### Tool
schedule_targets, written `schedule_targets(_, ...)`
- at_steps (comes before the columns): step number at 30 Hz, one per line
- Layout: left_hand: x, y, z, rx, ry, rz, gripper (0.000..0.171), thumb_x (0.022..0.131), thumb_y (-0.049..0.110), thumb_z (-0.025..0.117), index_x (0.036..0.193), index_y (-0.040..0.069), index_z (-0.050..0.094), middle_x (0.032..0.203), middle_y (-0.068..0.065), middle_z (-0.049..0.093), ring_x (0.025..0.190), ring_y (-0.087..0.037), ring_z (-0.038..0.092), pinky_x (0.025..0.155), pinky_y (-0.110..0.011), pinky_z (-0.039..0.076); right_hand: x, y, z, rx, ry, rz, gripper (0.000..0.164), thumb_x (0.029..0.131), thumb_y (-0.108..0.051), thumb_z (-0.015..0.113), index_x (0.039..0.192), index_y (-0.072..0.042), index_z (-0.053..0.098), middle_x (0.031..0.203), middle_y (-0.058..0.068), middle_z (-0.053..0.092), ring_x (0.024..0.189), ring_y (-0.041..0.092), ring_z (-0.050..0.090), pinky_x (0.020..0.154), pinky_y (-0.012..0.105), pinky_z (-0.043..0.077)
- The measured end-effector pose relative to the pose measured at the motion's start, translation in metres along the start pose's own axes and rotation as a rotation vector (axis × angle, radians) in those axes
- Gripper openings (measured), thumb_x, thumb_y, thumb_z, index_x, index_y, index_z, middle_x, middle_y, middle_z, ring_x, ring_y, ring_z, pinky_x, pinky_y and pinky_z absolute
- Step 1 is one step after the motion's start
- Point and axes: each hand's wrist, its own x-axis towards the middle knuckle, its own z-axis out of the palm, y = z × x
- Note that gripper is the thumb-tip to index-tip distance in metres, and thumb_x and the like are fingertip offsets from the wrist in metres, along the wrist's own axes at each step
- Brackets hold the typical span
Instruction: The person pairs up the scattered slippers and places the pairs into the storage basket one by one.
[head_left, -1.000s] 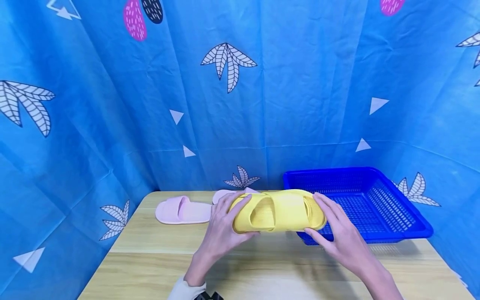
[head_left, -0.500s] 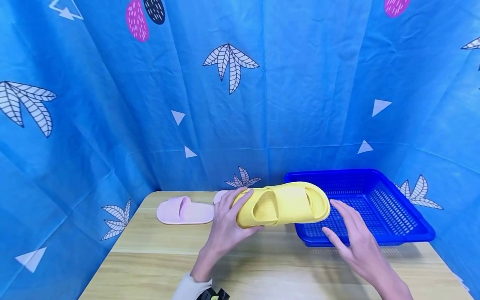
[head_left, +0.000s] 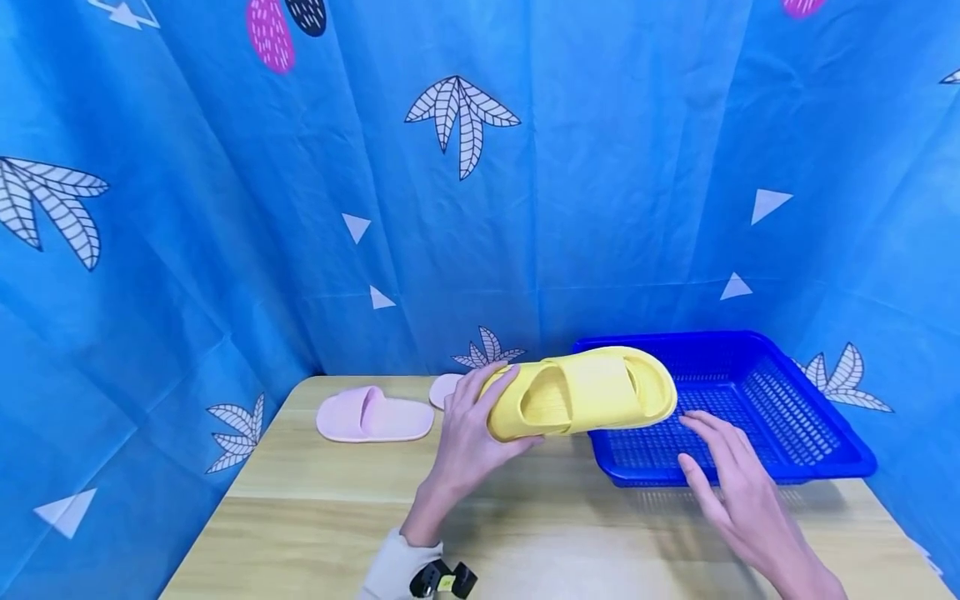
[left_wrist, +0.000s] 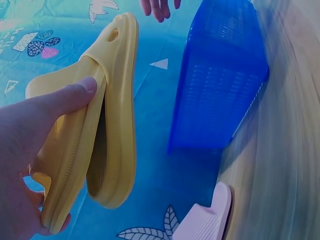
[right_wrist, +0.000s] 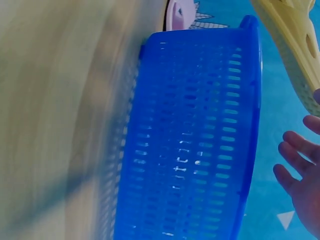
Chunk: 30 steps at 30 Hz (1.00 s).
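Note:
My left hand (head_left: 474,429) grips a pair of yellow slippers (head_left: 603,387) at one end, thumb on the near side. The slippers are nested into each other and held up above the table, their free end tilted up to the right and overlapping the basket in the head view. In the left wrist view, the gripped slipper (left_wrist: 70,150) shows beside the second slipper (left_wrist: 121,130), which is tucked against it. My right hand (head_left: 742,496) is apart from the slippers, fingers extended and holding nothing, in front of the blue plastic basket (head_left: 798,408).
A pink slipper (head_left: 401,418) lies on the wooden table (head_left: 315,533) at the left. Another pink slipper (head_left: 442,389) lies farther back, mostly hidden behind my left hand. A blue patterned curtain (head_left: 600,208) hangs behind and along both sides.
My right hand has let go of the yellow slippers and drawn away to the lower right. My left hand has carried them slightly right and up, raising their right end.

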Motion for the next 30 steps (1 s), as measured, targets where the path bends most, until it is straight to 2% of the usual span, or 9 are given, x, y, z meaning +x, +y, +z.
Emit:
schedule_targets(5, 0.005, 0.004, 0.006, -0.019, -0.005, -0.01, 0.096, 0.063, 0.046, 0.098, 0.147, 0.025, 0.057, 0.148, 0.001, 0.052, 0.137, -0.026, 0.043, 0.087, -0.045, 0.042, -0.005, 0.004, -0.002, -0.035, 0.002, -0.006, 0.044, 0.095, -0.01, 0.066, 0.138, -0.003, 0.059, 0.14, 0.016, 0.056, 0.127, 0.034, 0.048, 0.116, 0.019, 0.019)
schedule_targets(10, 0.008, 0.007, 0.012, -0.038, -0.013, -0.029, 0.096, 0.062, 0.043, 0.099, 0.147, 0.026, 0.057, 0.148, -0.001, 0.053, 0.137, -0.024, 0.043, 0.087, -0.046, 0.041, -0.014, 0.009, -0.006, -0.063, -0.03, 0.023, 0.041, 0.095, -0.008, 0.066, 0.136, -0.002, 0.061, 0.138, 0.017, 0.056, 0.125, 0.035, 0.048, 0.115, 0.018, 0.018)
schedule_targets(18, 0.012, 0.009, 0.021, -0.042, 0.001, -0.026, 0.094, 0.061, 0.044, 0.099, 0.144, 0.025, 0.059, 0.147, -0.003, 0.055, 0.138, -0.026, 0.044, 0.088, -0.047, 0.042, -0.022, 0.017, -0.012, -0.102, -0.01, 0.009, 0.032, 0.094, -0.007, 0.068, 0.125, -0.005, 0.067, 0.129, 0.016, 0.061, 0.118, 0.035, 0.051, 0.107, 0.022, 0.023)
schedule_targets(21, 0.014, 0.012, 0.025, -0.045, -0.004, -0.028, 0.095, 0.061, 0.044, 0.1, 0.144, 0.024, 0.059, 0.146, -0.003, 0.055, 0.138, -0.027, 0.044, 0.09, -0.05, 0.042, -0.023, 0.019, -0.015, -0.115, -0.016, 0.018, 0.028, 0.093, -0.007, 0.069, 0.121, -0.005, 0.068, 0.126, 0.015, 0.062, 0.117, 0.036, 0.052, 0.104, 0.033, 0.03)
schedule_targets(25, 0.017, 0.015, 0.029, -0.051, -0.016, -0.03, 0.095, 0.061, 0.043, 0.1, 0.144, 0.025, 0.059, 0.146, -0.002, 0.055, 0.137, -0.028, 0.045, 0.094, -0.053, 0.042, -0.023, 0.023, -0.017, -0.145, -0.034, 0.031, 0.026, 0.092, -0.006, 0.069, 0.118, -0.005, 0.068, 0.123, 0.015, 0.062, 0.115, 0.036, 0.053, 0.093, 0.05, 0.036)
schedule_targets(30, 0.022, 0.02, 0.034, -0.055, -0.019, -0.04, 0.095, 0.061, 0.045, 0.099, 0.144, 0.026, 0.059, 0.145, -0.001, 0.056, 0.138, -0.027, 0.044, 0.098, -0.057, 0.041, -0.025, 0.026, -0.021, -0.181, -0.033, 0.028, 0.023, 0.092, -0.007, 0.07, 0.115, -0.007, 0.068, 0.118, 0.014, 0.063, 0.113, 0.037, 0.054, 0.087, 0.056, 0.037)
